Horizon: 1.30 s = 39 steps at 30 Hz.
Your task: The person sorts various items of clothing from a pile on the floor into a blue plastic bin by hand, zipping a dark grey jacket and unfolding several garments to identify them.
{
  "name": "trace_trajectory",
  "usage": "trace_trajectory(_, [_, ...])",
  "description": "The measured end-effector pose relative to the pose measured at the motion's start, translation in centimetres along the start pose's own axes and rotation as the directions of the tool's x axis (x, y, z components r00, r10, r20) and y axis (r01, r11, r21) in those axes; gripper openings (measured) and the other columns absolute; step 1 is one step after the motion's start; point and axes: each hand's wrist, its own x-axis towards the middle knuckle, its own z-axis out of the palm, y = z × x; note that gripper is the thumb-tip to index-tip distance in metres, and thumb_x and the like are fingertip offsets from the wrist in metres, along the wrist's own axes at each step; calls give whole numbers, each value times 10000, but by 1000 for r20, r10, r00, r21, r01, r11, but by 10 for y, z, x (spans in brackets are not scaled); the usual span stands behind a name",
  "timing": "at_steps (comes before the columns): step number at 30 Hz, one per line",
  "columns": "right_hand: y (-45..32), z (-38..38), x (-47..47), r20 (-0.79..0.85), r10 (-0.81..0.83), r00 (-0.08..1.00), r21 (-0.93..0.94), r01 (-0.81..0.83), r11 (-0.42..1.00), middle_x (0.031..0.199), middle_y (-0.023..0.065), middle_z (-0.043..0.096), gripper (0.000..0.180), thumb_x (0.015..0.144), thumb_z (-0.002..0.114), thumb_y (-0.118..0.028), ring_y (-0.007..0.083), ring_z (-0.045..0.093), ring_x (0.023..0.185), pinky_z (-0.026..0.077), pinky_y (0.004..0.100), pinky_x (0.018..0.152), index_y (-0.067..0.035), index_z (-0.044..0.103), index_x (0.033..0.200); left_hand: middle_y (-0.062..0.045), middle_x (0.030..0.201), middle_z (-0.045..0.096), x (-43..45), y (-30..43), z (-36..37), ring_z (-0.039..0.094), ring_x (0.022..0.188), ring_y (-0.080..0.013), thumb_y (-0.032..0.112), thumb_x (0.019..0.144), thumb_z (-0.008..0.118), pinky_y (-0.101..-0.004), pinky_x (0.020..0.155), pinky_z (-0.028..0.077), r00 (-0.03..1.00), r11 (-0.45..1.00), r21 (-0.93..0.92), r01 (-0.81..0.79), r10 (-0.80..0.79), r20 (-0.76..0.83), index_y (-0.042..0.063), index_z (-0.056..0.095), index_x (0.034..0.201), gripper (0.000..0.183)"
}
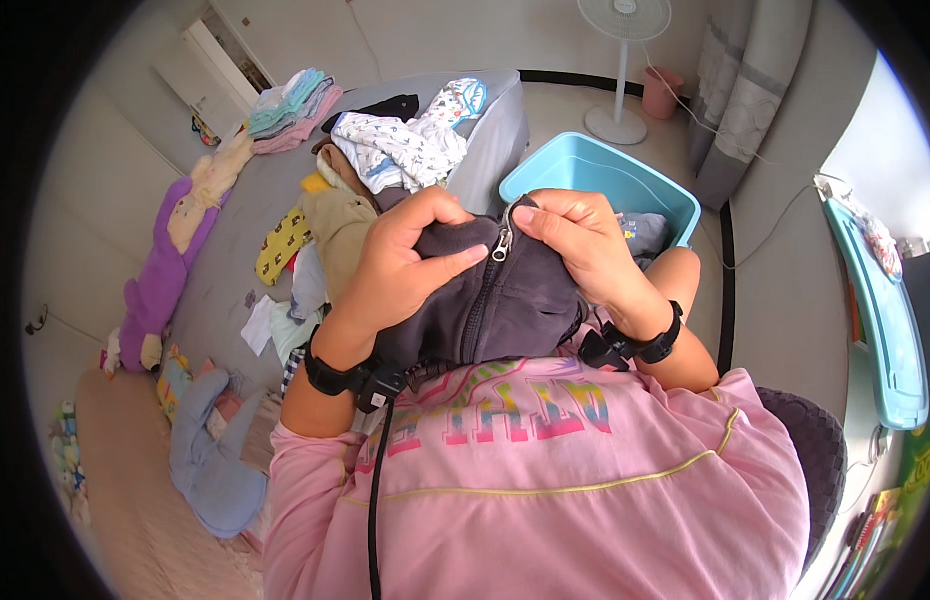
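A dark grey zippered garment [510, 322] lies gathered on my lap, its upper end raised between both hands. My left hand [408, 262] pinches the cloth left of the zipper, thumb extended towards the metal zipper pull [501, 246]. On the other side, my right hand [577, 232] grips the top edge of the garment beside the zipper's end, thumb on top. The zipper looks closed below the pull. Beyond my right hand stands a light blue plastic tub [600, 161] with grey clothing [643, 234] inside.
On the grey bed [224, 277] lie white printed baby clothes [405, 146], khaki trousers [337, 232], a yellow printed cloth [283, 244], a folded stack of clothes [296, 112], a purple plush toy [161, 270] and a blue cushion [213, 465]. A white standing fan [621, 82] is behind the tub.
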Motion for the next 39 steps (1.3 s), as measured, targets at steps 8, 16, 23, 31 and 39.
trace_trajectory(8, [16,11,-3,-96,17,995,-194,-35,980,545,-85,398,295,821,608,-120,11,329,537,269,213,444,2,487,581,-53,739,518,-14,8,-4,619,844,-265,-81,674,671,-463,859,444,856,815,263,-517,495,148,66,483,744,249])
trace_trajectory(16, [-7,7,-1,130,203,970,-38,-200,979,643,-72,508,184,834,611,-121,-2,419,603,335,173,524,-27,584,678,-59,838,535,-20,12,-6,528,792,-155,22,733,685,-270,706,413,999,995,91,31,-32,12,31,499,865,229])
trace_trajectory(23, [20,4,-4,148,100,984,262,-137,955,850,-28,585,162,897,573,-204,32,522,750,423,185,672,-45,597,878,-62,961,582,-15,13,8,563,922,-150,85,702,745,-278,807,440,983,980,-88,176,-180,-37,43,557,985,342])
trace_trajectory(31, [39,-1,-3,216,92,972,562,-201,803,933,1,610,162,909,547,-199,65,567,854,461,225,759,-54,573,977,-59,1000,587,-9,10,11,597,873,-211,61,641,737,-292,747,497,889,747,543,-384,459,-2,86,636,919,296])
trace_trajectory(39, [43,-2,-1,259,79,963,601,-225,767,936,21,615,167,892,577,-201,83,577,841,467,235,764,-51,573,967,-74,867,633,-7,6,7,623,767,-232,57,649,710,-297,654,517,755,450,684,-574,614,229,55,657,859,217])
